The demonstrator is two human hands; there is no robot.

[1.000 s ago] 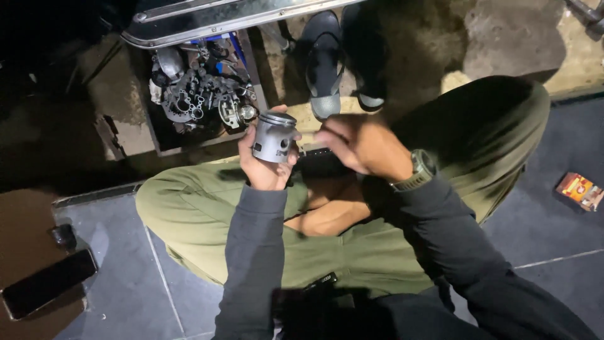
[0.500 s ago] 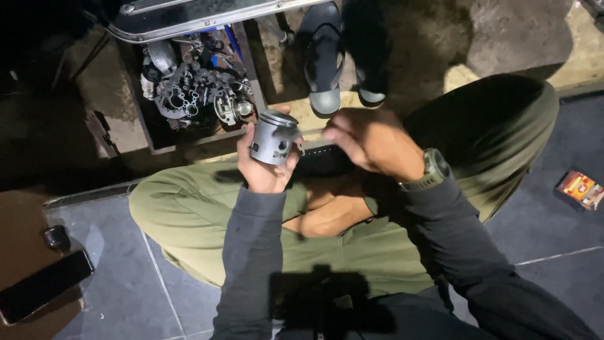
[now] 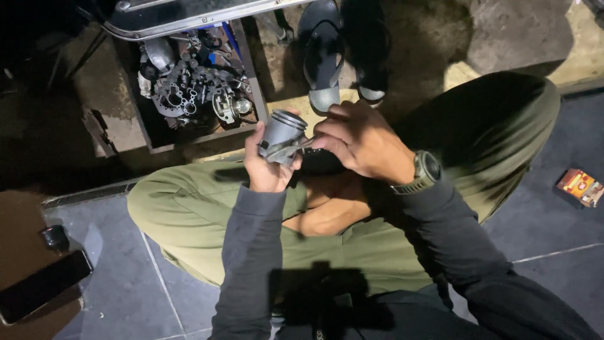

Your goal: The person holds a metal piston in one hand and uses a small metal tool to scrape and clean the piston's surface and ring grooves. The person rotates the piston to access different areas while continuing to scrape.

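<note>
While a small red and orange box (image 3: 580, 187) lay on the dark floor tiles (image 3: 547, 220), a round grey metal piston (image 3: 283, 135) was gripped over the lap by the left hand (image 3: 267, 167) and pinched at its side by the right hand (image 3: 362, 141).

A shallow dark tray (image 3: 150, 135) sits on the dirt up front, heaped with grey metal engine parts (image 3: 192, 85) all tangled together. A shiny metal rail (image 3: 189, 19) runs across just above it. To the right of the tray lies a pair of dark sandals (image 3: 324, 53), side by side. On the grey tiled floor (image 3: 119, 289) at the left rests a black phone (image 3: 41, 286), a small black cap (image 3: 55, 237) near it. Far right, well apart, lies a small orange box (image 3: 580, 187)
</note>
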